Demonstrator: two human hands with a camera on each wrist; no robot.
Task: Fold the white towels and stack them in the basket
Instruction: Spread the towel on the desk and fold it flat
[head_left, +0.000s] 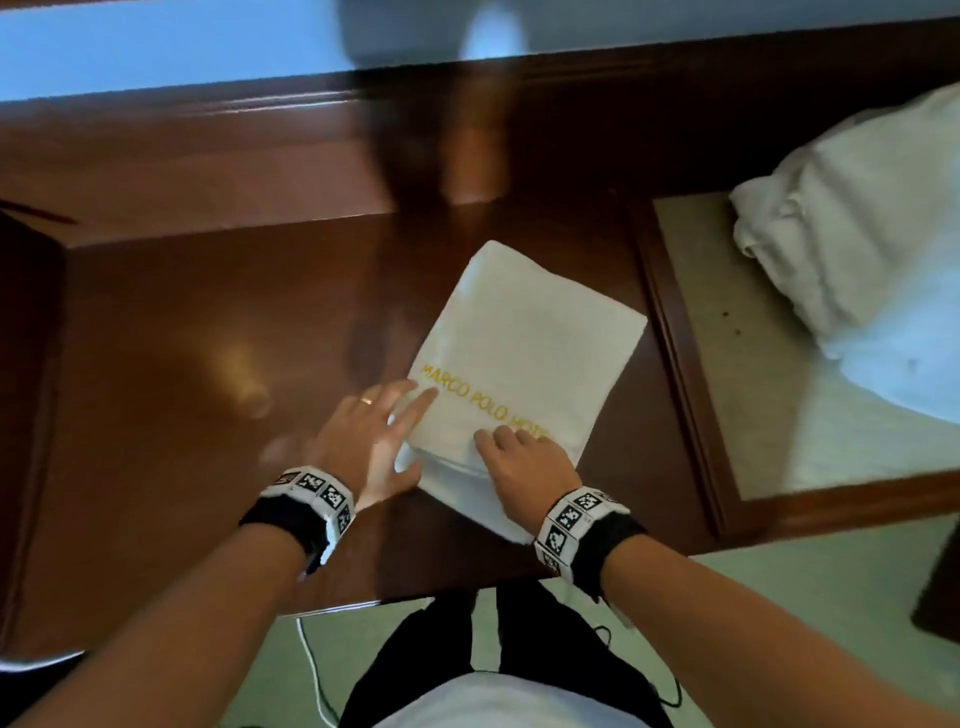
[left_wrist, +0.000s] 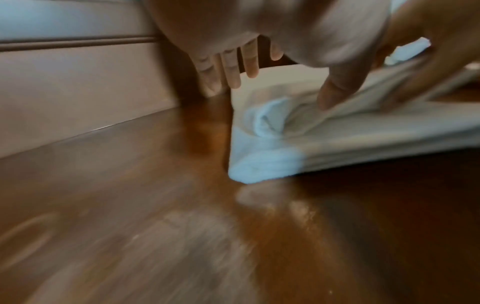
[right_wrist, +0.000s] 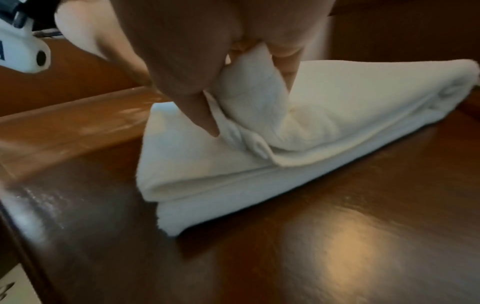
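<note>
A folded white towel (head_left: 530, 338) with yellow lettering lies on the dark wooden desk (head_left: 208, 338), its near end in loose layers. My left hand (head_left: 402, 431) rests at the towel's near left corner. Its fingers (left_wrist: 231, 70) are straight and spread, and its thumb (left_wrist: 335, 90) presses into the folded layers of the towel (left_wrist: 337, 144). My right hand (head_left: 519, 457) is on the towel's near edge, its thumb (right_wrist: 197, 107) and curled fingers pinching a raised fold of the top layer of the towel (right_wrist: 259, 185). No basket shows in any view.
A heap of unfolded white towels (head_left: 857, 234) lies to the right on a lower wood-framed surface (head_left: 727, 338). A dark object (head_left: 26, 364) stands at the desk's left edge. The desk's front edge is just below my wrists, with green floor beyond.
</note>
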